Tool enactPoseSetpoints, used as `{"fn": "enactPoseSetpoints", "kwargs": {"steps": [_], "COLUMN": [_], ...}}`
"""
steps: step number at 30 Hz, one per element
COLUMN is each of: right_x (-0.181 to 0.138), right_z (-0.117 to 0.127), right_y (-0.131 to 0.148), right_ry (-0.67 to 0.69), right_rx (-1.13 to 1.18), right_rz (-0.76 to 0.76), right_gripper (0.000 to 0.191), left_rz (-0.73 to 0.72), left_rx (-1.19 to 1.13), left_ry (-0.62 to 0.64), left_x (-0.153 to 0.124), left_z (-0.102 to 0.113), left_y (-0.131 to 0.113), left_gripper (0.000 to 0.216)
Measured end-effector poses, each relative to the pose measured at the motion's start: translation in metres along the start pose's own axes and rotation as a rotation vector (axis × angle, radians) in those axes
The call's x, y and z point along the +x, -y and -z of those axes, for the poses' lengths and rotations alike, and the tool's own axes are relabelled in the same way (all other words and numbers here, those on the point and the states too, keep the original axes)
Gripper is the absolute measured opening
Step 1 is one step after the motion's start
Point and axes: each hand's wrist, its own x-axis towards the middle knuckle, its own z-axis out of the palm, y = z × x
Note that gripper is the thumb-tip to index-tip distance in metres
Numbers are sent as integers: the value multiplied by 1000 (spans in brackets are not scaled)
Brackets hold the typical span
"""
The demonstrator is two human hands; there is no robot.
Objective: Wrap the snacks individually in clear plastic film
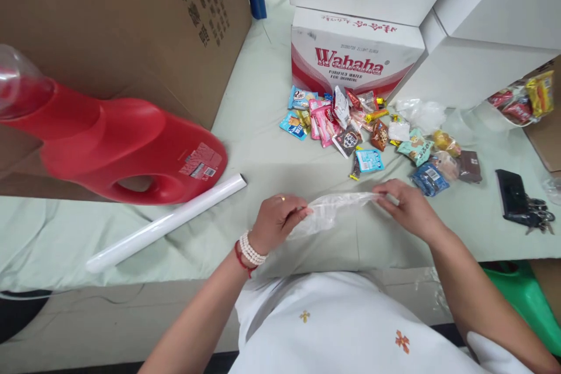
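Observation:
A clear plastic bag (335,210) is stretched sideways between my two hands, just above the cloth-covered table. My left hand (280,219) pinches one end of it between thumb and fingers. The other end is pinched by my right hand (405,207), with the thumb below. Beyond the bag lies a loose pile of small wrapped snacks, including a pink packet (325,124), a light blue packet (369,159) and a dark blue packet (429,180). Crumpled clear plastic (423,114) rests at the pile's back right.
On the left, a red detergent bottle (131,152) lies on its side beside a white roll (166,223) and a large cardboard box (131,23). A Wahaha carton (355,55) stands behind the snacks. To the right are a snack-filled tub (486,120), a black pouch (512,196) and keys (541,216).

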Motion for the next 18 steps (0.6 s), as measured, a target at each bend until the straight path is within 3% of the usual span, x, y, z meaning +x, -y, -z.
{"fn": "enactPoseSetpoints", "kwargs": {"steps": [3, 5, 7, 9, 10, 13, 15, 18], "right_x": [-3, -10, -23, -37, -42, -45, -35, -15], "right_z": [12, 13, 6, -9, -19, -54, -77, -99], "right_y": [-18, -20, -12, 5, 16, 46, 57, 61], "right_ry": [-131, -209, -363, -468, -429, -107, -47, -165], "right_rx": [-230, -299, -271, -66, 112, 747, 1027, 1149], "right_rz": [96, 98, 4, -192, -314, -655, -772, -785], "right_gripper": [18, 21, 25, 25, 27, 47, 51, 48], "left_rz": [-208, -259, -266, -251, -235, -173, -175, -246], "left_rx": [194, 342, 471, 551, 572, 563, 505, 405], "left_ry": [152, 156, 109, 42, 13, 1, 66, 168], "left_x": [-5, -10, -17, -23, -26, -32, -36, -42], "left_z": [0, -9, -22, -34, -39, -50, -55, -62], "left_y": [8, 13, 14, 12, 9, -4, -14, -27], "left_gripper": [23, 25, 26, 26, 26, 25, 26, 24]}}
